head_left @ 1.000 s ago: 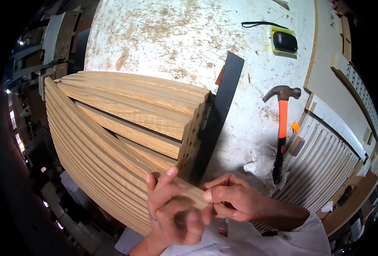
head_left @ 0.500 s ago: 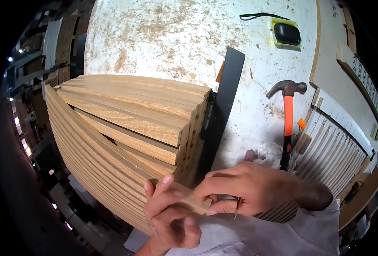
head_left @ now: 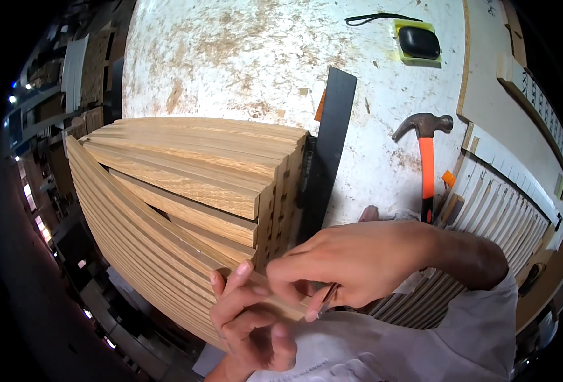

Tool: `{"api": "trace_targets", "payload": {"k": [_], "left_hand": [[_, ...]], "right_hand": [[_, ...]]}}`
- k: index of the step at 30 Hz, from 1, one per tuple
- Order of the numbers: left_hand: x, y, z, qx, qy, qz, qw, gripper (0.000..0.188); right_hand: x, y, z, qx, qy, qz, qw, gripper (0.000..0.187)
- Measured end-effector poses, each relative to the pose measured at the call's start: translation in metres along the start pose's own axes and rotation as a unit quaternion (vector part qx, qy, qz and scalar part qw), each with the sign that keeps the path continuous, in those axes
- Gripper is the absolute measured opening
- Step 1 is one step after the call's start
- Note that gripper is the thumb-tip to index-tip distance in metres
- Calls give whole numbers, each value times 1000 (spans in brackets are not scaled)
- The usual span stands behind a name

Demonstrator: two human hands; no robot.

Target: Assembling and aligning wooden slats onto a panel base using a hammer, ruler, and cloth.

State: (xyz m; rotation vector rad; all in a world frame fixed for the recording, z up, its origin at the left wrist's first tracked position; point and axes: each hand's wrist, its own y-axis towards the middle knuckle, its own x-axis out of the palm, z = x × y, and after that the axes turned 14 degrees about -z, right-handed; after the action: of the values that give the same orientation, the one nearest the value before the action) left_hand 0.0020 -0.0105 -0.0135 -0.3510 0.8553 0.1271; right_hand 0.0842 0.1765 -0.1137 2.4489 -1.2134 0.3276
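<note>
A tall stack of long oak-coloured wood slats [head_left: 186, 184] lies on the white workbench [head_left: 243, 57], its cut ends facing right. My left hand [head_left: 246, 318] grips the near end of a slat at the stack's lower corner, fingers curled over its edge. My right hand [head_left: 351, 264] reaches across from the right and pinches at the same slat end, with a thin dark object showing under its fingers. What that object is I cannot tell.
A black flat bar [head_left: 329, 149] leans against the stack's end. An orange-handled claw hammer [head_left: 426, 159] lies to the right, a black and yellow tool [head_left: 418, 41] at the far edge, and a slatted panel [head_left: 485, 223] at the right.
My right hand has slid left across the slat end, over toward my left hand. My left hand has stayed on the slat.
</note>
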Motion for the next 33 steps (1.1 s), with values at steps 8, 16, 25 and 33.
{"api": "trace_targets", "payload": {"k": [8, 16, 25, 33], "left_hand": [[0, -1, -1, 7, 0, 0, 1000, 18], [-2, 0, -3, 12, -9, 3, 1000, 18], [-4, -1, -3, 19, -1, -10, 1000, 18], [-1, -2, -5, 19, -7, -5, 1000, 19]], "right_hand": [[-3, 2, -5, 14, -9, -21, 1000, 21], [8, -7, -5, 23, -4, 26, 999, 15], [38, -12, 1, -29, -13, 186, 982, 18], [49, -13, 1, -50, -97, 220, 969, 21]]}}
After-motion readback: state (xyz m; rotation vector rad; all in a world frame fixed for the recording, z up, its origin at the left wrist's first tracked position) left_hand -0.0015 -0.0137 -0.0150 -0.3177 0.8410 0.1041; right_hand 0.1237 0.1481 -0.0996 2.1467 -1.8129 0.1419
